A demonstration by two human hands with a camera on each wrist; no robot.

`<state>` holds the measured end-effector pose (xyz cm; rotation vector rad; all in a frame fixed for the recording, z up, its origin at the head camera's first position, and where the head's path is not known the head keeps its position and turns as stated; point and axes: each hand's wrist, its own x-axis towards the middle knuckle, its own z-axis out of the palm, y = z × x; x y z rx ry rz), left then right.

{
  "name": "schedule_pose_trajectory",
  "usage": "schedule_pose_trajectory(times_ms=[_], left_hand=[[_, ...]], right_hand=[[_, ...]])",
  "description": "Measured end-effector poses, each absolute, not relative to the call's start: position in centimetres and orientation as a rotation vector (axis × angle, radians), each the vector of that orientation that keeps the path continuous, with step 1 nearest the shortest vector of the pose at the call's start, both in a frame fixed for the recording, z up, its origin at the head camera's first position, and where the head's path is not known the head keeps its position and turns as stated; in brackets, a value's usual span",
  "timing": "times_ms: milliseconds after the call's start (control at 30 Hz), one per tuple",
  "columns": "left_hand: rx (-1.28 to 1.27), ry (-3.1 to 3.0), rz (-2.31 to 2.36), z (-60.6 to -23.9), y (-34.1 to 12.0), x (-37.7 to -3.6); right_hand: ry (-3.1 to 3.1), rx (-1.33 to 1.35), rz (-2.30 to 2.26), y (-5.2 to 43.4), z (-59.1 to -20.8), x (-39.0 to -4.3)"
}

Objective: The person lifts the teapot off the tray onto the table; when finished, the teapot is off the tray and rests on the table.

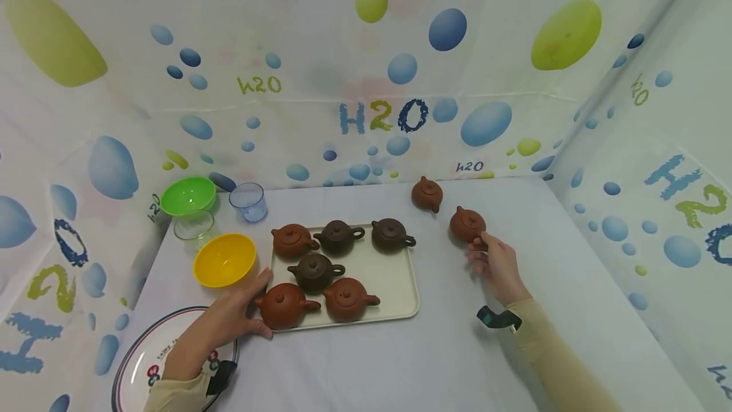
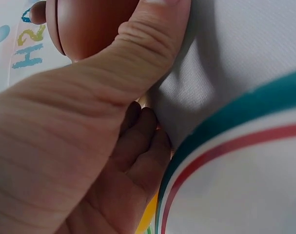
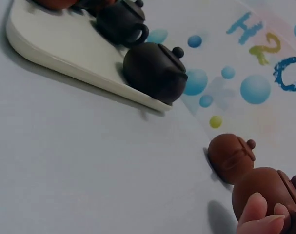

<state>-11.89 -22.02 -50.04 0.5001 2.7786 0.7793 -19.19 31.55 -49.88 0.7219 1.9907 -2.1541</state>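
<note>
With my right hand [image 1: 496,264] I pinch the handle of a reddish-brown teapot [image 1: 466,224] at the right of the table. Its shadow lies beside it on the cloth in the right wrist view. Just behind it sits another reddish-brown teapot [image 1: 427,194]. My left hand [image 1: 231,310] rests at the left front corner of the cream tray [image 1: 394,285], thumb close by the front-left brown teapot [image 1: 284,307]. On the tray stand several teapots, reddish-brown ones such as the front one [image 1: 349,299] and dark ones, including a dark teapot [image 3: 155,72] near its right edge.
A yellow bowl [image 1: 225,260], a green bowl [image 1: 189,196], a clear glass [image 1: 194,226] and a bluish glass [image 1: 249,203] stand left of the tray. A large white rimmed plate [image 1: 137,361] lies front left, under my left forearm. Patterned curtains [image 1: 320,43] enclose the table's back and sides.
</note>
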Motion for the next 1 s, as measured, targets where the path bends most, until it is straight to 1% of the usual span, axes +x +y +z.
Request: schedule_pose_trajectory(times_ms=[300,533,767,1000], left_hand=[[0.528,2.786,0.772,-49.9,-22.0,-12.0],[0.516,2.762,0.796,-50.1,-22.0,-11.6],[0.530,2.758,0.783,-50.0,-21.8,-11.5],[0.542,2.791,0.765,-49.8,-21.9,-11.9]], right_hand=[[1.918,0.888,-2.179,31.0,-49.2,-24.7],[1.844,0.985,-2.240,29.7,-49.8,-28.4],[1.839,1.056,-2.221,29.3,-50.4,-29.7],[1.883,1.009,-2.166,29.6,-50.0,-30.0]])
